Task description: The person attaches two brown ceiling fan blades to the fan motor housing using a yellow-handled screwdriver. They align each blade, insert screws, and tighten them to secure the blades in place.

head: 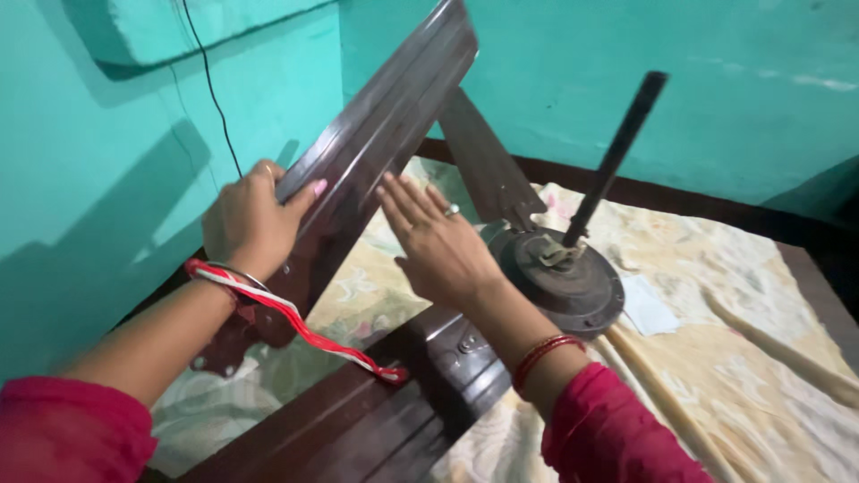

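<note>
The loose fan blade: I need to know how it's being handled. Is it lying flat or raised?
Raised. The blade tilts up off the bed, left hand gripping its edge, right hand flat against it.

The scene is evenly and moderately lit, with the light arriving from the right and slightly behind the camera. Broad, soft-edged shadows of the arms and of the fan blade [376, 134] are cast on the turquoise wall [107, 179] at left. A streak of glare is seen along the glossy brown blade, and a duller sheen on the motor housing [573, 286]. Colours are strongly saturated. Slight softness is noticed on the right hand [443, 246] and on the red sleeves at the bottom edge. The upper right corner of the wall is rendered darker. The bedsheet [716, 268] is shown bright, without blown highlights.
</note>
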